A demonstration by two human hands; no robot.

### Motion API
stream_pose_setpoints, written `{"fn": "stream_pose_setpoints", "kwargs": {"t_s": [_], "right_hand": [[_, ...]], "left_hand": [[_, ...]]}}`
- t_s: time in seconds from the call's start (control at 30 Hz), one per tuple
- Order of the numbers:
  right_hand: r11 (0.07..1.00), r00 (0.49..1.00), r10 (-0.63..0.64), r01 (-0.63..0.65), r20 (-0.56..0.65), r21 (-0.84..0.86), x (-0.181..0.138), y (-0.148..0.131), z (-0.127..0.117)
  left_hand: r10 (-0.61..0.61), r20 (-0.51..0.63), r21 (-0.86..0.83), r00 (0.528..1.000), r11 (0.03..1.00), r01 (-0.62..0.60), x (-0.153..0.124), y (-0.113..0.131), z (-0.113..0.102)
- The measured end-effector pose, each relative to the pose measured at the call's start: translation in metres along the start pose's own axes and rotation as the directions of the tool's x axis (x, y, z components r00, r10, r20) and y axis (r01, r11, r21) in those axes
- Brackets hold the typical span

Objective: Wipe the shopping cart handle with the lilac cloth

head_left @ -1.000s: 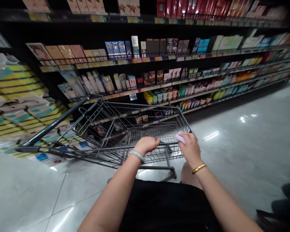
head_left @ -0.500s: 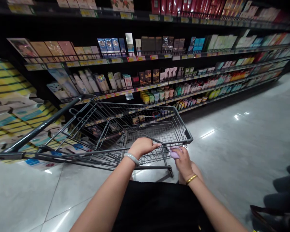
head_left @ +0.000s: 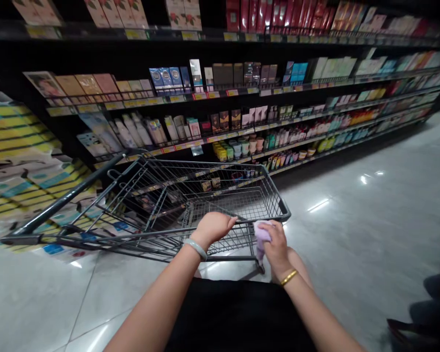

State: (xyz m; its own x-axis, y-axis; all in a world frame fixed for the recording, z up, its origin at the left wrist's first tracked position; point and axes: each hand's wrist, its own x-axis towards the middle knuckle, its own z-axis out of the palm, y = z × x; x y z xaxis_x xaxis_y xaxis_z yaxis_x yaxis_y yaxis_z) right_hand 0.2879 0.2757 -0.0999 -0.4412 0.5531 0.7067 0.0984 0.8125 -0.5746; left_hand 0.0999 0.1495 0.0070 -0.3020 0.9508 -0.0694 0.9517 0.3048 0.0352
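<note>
A grey wire shopping cart (head_left: 275, 198) stands sideways before me, its handle (head_left: 69, 198) off to the left. My left hand (head_left: 213, 229), with a pale bangle at the wrist, is closed over the cart's near top rail. In my right hand (head_left: 276, 244), above a gold bracelet, is a bunched lilac cloth (head_left: 261, 233). The cloth hangs down beside the cart's near front corner, above a wheel (head_left: 259, 266). The wire basket (head_left: 249, 200) shows bare mesh at its bottom.
Long shelves (head_left: 227, 93) of boxed cosmetics, bottles and jars run along the aisle behind the cart. Yellow striped packs (head_left: 18, 161) are stacked at the left. Shiny tiled floor (head_left: 370, 225) stretches to the right, with dark shapes (head_left: 432, 298) at the right edge.
My right hand has shifted slightly left and up with the cloth, and more of the cloth now hangs down. My left hand stays on the rail, and the view has tilted slightly.
</note>
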Motion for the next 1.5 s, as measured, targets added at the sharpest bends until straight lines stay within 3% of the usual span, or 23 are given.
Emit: {"fn": "stream_pose_setpoints", "kwargs": {"t_s": [0.1,0.17,0.37,0.43,0.63,0.73,0.83,0.9,1.03,1.1,1.23,1.33,1.5], "right_hand": [[0.999,0.993,0.034,-0.031,-0.115,0.03,0.02,0.0,-0.01],[0.999,0.991,0.04,-0.038,-0.131,0.022,0.021,0.006,-0.006],[0.993,0.992,0.119,-0.12,-0.053,-0.013,-0.028,0.031,0.018],[0.992,0.99,0.127,-0.126,-0.06,0.008,-0.026,0.025,0.016],[1.0,0.998,-0.005,0.005,-0.062,-0.009,0.014,0.003,0.008],[0.995,0.999,-0.042,0.043,0.015,-0.086,-0.006,0.016,0.017],[0.995,0.999,0.035,-0.031,0.038,-0.093,-0.028,0.026,0.019],[0.997,0.999,0.05,-0.05,0.004,-0.066,-0.025,0.02,0.015],[0.998,0.998,-0.06,0.059,-0.035,-0.03,0.016,-0.011,0.005],[0.993,0.994,-0.108,0.108,0.001,-0.057,0.029,-0.02,0.006],[0.974,0.979,-0.169,0.183,0.111,-0.13,0.018,-0.018,0.015],[0.981,0.977,-0.15,0.166,0.152,-0.102,0.007,-0.017,0.014],[0.98,0.969,-0.183,0.192,0.163,-0.04,0.03,-0.042,0.014]], "left_hand": [[0.01,0.019,-0.024,1.0,1.0,-0.009,0.012,0.008,0.0],[0.044,0.022,-0.064,0.999,0.997,-0.042,0.02,0.017,0.001],[0.039,0.014,-0.05,0.999,0.998,-0.039,0.026,0.031,0.004],[0.036,0.005,-0.044,0.999,0.998,-0.036,0.025,0.031,0.005],[0.039,-0.05,-0.016,0.998,0.999,-0.04,0.023,0.03,0.01],[0.033,-0.071,0.0,0.997,0.999,-0.033,0.022,0.031,0.012],[0.029,-0.078,0.001,0.997,1.0,-0.029,0.021,0.032,0.012],[0.031,-0.072,0.003,0.997,1.0,-0.031,0.02,0.032,0.012],[0.047,-0.062,0.027,0.997,0.999,-0.046,0.019,0.033,0.011],[0.053,-0.067,0.039,0.996,0.998,-0.051,0.017,0.033,0.009],[-0.002,-0.085,0.047,0.996,0.999,0.006,0.004,0.029,0.005],[-0.094,-0.107,0.034,0.99,0.995,0.099,-0.012,0.018,0.002],[-0.193,-0.177,0.032,0.965,0.979,0.202,-0.041,-0.011,0.0]]}}
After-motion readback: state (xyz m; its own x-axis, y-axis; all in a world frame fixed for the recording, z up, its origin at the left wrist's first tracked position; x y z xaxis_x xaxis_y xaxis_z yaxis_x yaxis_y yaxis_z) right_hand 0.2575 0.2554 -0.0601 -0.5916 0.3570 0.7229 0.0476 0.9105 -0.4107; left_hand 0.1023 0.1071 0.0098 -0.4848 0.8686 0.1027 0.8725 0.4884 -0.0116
